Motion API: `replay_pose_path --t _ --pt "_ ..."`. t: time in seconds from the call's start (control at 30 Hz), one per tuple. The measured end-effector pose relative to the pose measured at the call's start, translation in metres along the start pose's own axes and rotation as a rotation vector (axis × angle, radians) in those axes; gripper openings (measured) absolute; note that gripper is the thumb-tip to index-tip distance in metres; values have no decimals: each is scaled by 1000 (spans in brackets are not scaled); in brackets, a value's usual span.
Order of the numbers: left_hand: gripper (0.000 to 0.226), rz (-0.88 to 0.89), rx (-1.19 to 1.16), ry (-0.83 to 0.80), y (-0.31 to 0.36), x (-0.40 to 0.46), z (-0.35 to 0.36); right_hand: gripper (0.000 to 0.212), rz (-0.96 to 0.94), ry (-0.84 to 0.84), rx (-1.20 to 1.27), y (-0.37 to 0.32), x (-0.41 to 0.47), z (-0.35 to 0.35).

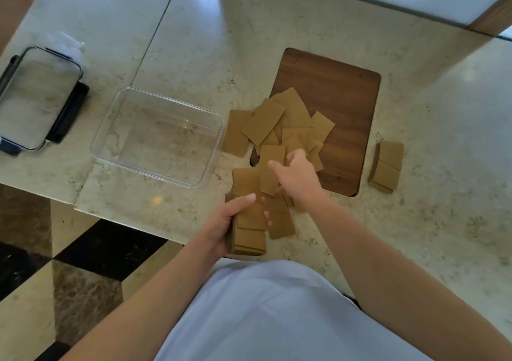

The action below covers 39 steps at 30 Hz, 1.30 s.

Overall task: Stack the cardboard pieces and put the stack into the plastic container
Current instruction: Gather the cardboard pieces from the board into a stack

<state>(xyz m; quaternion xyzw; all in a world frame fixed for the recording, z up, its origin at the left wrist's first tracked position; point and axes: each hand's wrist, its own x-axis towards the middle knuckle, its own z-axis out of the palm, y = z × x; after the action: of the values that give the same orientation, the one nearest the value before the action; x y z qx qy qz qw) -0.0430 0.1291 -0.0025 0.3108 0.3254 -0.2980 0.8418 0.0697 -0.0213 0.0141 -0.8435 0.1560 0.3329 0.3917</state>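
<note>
- Lid (36, 97) lies at nine o'clock, beside the clear plastic container (116, 150).
- Left hand (230, 222) clamps a cardboard stack (249, 238), long axis running six to twelve.
- Right hand (296, 175) pinches one loose piece (270, 166) above the scattered pile (279, 119).
- Second small stack (386, 166) sits at three o'clock.

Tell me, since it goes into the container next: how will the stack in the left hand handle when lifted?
The stack probably shears easily: its top pieces already sit offset. The pieces look flat and stiff, likely light. The left hand grips the sides, which should help.
</note>
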Motion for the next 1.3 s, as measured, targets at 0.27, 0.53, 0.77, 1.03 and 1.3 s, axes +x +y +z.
replay_pose_path --t 0.27,0.53,0.77,1.03,1.3 --pt "67 -10 -7 -77 3 -2 -6 84 -431 207 -884 16 39 25" --pt "58 24 -172 -181 7 -1 -10 34 -356 -99 -435 5 26 -3" --pt "72 5 -220 -168 3 6 -12 32 -195 -134 -12 19 -15 -38" --pt "78 33 -174 -91 -2 10 -7 25 -504 129 75 42 -52 -17" --pt "67 110 -170 -13 -3 13 7 32 -980 393 -366 57 -77 21"
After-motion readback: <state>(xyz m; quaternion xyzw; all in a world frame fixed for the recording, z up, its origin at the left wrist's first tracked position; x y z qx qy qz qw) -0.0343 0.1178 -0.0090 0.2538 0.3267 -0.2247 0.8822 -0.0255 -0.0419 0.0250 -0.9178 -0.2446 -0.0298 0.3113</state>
